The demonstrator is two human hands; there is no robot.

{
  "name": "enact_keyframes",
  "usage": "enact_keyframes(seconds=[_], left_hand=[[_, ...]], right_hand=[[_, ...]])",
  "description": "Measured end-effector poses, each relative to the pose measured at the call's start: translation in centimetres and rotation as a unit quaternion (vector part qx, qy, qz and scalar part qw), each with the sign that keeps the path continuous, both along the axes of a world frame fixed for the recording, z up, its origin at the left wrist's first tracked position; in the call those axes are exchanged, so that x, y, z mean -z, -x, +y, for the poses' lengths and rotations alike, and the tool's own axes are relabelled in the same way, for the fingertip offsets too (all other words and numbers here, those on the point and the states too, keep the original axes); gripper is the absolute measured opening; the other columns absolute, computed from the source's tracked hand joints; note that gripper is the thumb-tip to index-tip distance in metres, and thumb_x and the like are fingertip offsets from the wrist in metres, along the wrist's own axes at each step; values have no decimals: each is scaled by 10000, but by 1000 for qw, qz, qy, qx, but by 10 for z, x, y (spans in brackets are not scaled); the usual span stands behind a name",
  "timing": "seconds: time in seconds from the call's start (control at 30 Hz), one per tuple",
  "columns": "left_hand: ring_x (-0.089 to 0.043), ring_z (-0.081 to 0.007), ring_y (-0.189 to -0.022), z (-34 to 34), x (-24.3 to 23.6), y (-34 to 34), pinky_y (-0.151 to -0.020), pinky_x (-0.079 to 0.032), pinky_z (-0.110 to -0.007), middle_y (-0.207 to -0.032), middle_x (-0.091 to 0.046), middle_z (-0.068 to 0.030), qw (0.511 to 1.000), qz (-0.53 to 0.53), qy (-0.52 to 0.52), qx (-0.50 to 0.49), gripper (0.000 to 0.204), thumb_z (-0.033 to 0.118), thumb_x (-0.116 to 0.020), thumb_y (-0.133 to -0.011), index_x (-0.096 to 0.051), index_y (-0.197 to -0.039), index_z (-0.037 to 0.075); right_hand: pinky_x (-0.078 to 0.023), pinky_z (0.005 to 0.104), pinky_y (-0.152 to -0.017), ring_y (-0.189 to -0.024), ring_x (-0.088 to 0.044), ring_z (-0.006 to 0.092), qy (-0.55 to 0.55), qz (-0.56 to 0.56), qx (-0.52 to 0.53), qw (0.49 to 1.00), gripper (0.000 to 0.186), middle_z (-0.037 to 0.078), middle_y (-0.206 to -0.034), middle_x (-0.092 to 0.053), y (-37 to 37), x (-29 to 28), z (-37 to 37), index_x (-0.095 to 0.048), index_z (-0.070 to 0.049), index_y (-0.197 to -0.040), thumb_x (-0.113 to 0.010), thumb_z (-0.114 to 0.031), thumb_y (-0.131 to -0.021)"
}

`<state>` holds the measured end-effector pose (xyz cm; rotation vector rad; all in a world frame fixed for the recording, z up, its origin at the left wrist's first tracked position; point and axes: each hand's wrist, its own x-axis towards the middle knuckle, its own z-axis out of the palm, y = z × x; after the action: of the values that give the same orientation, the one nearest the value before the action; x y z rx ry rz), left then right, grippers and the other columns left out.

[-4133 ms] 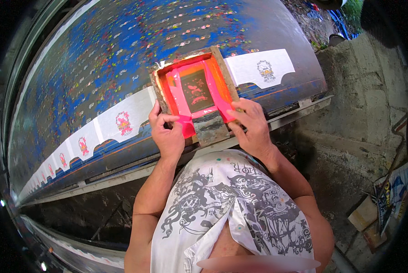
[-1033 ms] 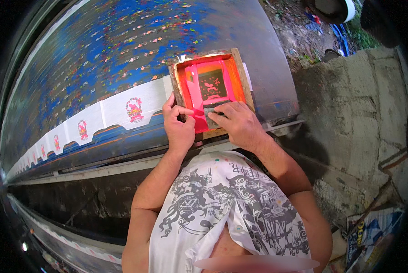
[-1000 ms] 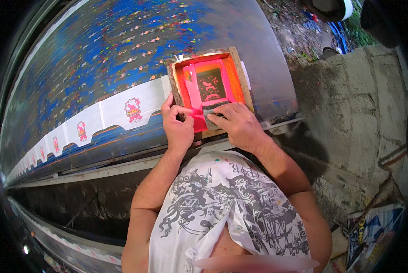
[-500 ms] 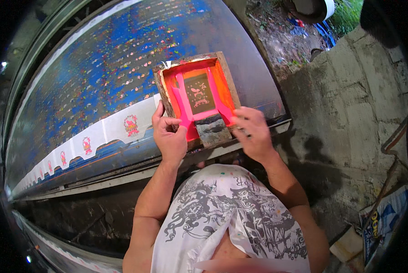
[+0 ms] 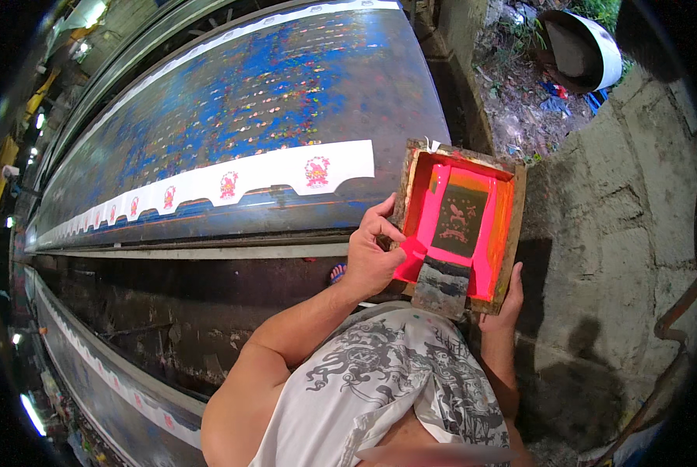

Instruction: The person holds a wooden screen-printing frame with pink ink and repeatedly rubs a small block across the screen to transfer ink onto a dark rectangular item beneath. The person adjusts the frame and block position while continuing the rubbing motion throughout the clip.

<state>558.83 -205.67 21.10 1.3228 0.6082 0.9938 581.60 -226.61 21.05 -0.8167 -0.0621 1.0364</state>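
A wooden screen printing frame is held up off the table in front of my body. Its inner walls and mesh border carry bright pink and orange ink, around a dark window with a small design. A flat dark squeegee lies in its near end. My left hand grips the left side of the frame, fingers bent round its edge. My right hand holds the near right corner from outside, with most fingers hidden beneath. Left of the frame, a white strip with pink printed emblems lies along the table's near edge.
The long printing table is stained blue and grey and runs off to the left. A second table stands behind at lower left. On the right are a concrete floor and a large round container.
The screen frame has been lifted off the table's near end and carried right, toward me. My right hand has moved from beside the frame to holding its near right corner. The whole last emblem now shows.
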Motion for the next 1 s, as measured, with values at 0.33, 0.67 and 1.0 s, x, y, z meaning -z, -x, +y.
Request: enact_keyframes(seconds=[0.33, 0.67, 1.0], left_hand=[[-606, -258, -1536, -21, -2, -35, -1218, -488, -392, -1782, -514, -240, 998, 35, -24, -56, 198, -114, -797, -859, -731, -914, 64], [-695, -124, -1235, 15, 20, -70, -945, -535, -292, -1791, -530, -186, 989, 43, 19, -143, 179, -108, -770, -855, -754, -930, 54], [-696, -118, -1225, 33, 37, -126, -947, -543, -288, -1777, -557, -182, 948, 102, 27, -301, 182, -112, -789, -830, -769, -920, 45]], right_hand=[[-605, 451, -1121, -1314, -758, 283, -19, 77, -54, 995, 505, 111, -1467, -775, -43, 4, 6, -673, -63, -1563, -515, -443, -1270], [-613, 467, -1105, -1306, -758, 275, 8, -5, -149, 989, 563, 79, -1455, -766, -116, 26, 83, -650, -94, -1580, -515, -533, -1254], [-638, 457, -1072, -1251, -782, 265, 27, 45, -319, 946, 568, 92, -1429, -774, -205, 45, 193, -634, -85, -1587, -454, -524, -1274]])
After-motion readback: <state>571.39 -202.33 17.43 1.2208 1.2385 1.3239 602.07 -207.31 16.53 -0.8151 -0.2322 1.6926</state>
